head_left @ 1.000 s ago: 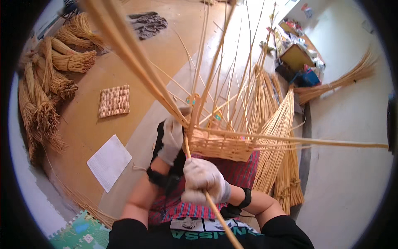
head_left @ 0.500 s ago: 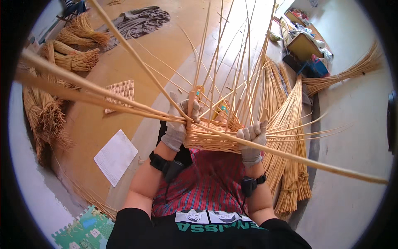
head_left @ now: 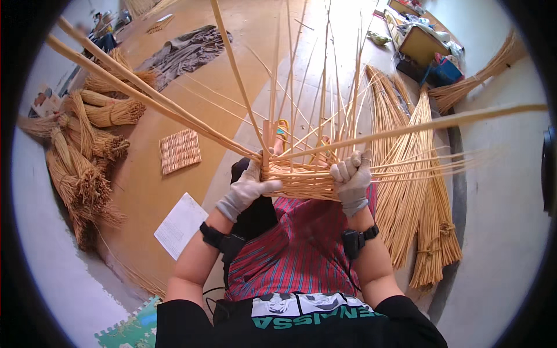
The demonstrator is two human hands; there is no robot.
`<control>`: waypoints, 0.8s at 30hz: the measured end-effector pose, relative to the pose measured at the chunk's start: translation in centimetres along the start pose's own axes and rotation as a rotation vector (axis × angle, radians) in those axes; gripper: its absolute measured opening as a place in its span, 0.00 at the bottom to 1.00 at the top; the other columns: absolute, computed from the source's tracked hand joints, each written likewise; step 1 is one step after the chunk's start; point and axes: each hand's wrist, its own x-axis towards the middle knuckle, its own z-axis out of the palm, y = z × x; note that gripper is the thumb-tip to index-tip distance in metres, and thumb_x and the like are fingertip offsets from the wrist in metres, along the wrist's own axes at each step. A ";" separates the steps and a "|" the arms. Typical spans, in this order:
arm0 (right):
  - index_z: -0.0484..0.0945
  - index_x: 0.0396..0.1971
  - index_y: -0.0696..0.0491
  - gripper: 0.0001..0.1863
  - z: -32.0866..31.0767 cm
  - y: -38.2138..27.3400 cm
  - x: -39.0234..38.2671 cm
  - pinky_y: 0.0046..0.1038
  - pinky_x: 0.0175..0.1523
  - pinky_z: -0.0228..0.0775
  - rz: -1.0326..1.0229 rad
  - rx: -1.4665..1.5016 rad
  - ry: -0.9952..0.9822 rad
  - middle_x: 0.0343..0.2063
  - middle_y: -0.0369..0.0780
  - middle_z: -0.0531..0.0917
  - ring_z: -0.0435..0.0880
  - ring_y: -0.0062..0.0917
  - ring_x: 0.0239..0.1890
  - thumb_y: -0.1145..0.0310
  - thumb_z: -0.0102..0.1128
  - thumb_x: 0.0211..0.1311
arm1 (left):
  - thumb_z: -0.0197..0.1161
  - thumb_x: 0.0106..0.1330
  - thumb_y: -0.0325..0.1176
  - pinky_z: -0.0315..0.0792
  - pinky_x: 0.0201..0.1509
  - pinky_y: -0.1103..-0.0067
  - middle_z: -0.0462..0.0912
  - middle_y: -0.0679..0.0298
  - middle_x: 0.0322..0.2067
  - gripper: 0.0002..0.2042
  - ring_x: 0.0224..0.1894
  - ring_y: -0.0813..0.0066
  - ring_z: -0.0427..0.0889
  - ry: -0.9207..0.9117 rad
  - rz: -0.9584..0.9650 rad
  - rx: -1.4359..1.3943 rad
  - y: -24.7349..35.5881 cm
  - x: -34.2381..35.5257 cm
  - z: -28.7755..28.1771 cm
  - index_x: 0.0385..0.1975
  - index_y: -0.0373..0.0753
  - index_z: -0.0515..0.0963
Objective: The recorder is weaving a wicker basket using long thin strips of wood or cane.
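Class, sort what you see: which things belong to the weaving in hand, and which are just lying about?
In the job:
tan woven wicker basket, held by pale-gloved left hand and right hand
long tan rods sticking out
probably the straw-coloured bundles

Lying about, it seems:
crumpled dark-grey cloth
white rectangular paper sheet
green foam mat

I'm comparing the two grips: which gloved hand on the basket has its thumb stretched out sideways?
The left hand, at the left end of the basket: its thumb points toward the other hand, whereas the right hand has curled fingers.
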 end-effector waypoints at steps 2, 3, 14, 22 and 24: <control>0.69 0.20 0.46 0.29 -0.1 0.2 -0.1 0.24 0.16 0.42 -0.008 -0.034 0.045 0.07 0.27 0.52 0.46 0.16 0.09 0.41 0.39 0.77 | 0.77 0.57 0.36 0.72 0.65 0.72 0.72 0.59 0.61 0.43 0.61 0.68 0.74 0.198 -0.044 0.323 -1.4 0.1 0.9 0.69 0.39 0.57; 0.69 0.20 0.46 0.29 -0.1 0.3 -0.3 0.24 0.16 0.42 -0.008 -0.051 0.038 0.07 0.27 0.52 0.46 0.16 0.09 0.41 0.39 0.76 | 0.81 0.53 0.37 0.73 0.64 0.72 0.73 0.61 0.56 0.45 0.58 0.70 0.74 0.221 0.001 0.247 -2.1 0.6 1.2 0.67 0.41 0.57; 0.66 0.20 0.44 0.28 1.3 0.6 -1.4 0.25 0.20 0.47 -0.149 -0.243 0.106 0.09 0.28 0.52 0.49 0.17 0.10 0.40 0.41 0.75 | 0.83 0.50 0.34 0.75 0.60 0.73 0.73 0.62 0.53 0.42 0.56 0.70 0.75 0.361 0.053 0.211 -4.8 1.2 1.4 0.62 0.40 0.61; 0.69 0.22 0.52 0.23 8.4 3.4 -7.1 0.25 0.26 0.60 -0.294 -0.597 -0.263 0.19 0.34 0.71 0.69 0.19 0.20 0.55 0.45 0.78 | 0.80 0.51 0.27 0.79 0.55 0.75 0.76 0.62 0.50 0.38 0.50 0.72 0.80 0.375 0.066 0.165 -5.1 1.2 1.4 0.60 0.39 0.62; 0.75 0.31 0.56 0.20 8.4 1.9 -1.9 0.26 0.29 0.65 -0.008 -0.773 -0.063 0.22 0.39 0.76 0.73 0.21 0.23 0.56 0.44 0.77 | 0.80 0.52 0.28 0.79 0.53 0.75 0.77 0.62 0.48 0.36 0.48 0.72 0.80 0.432 0.102 0.254 -5.4 1.3 1.8 0.59 0.38 0.64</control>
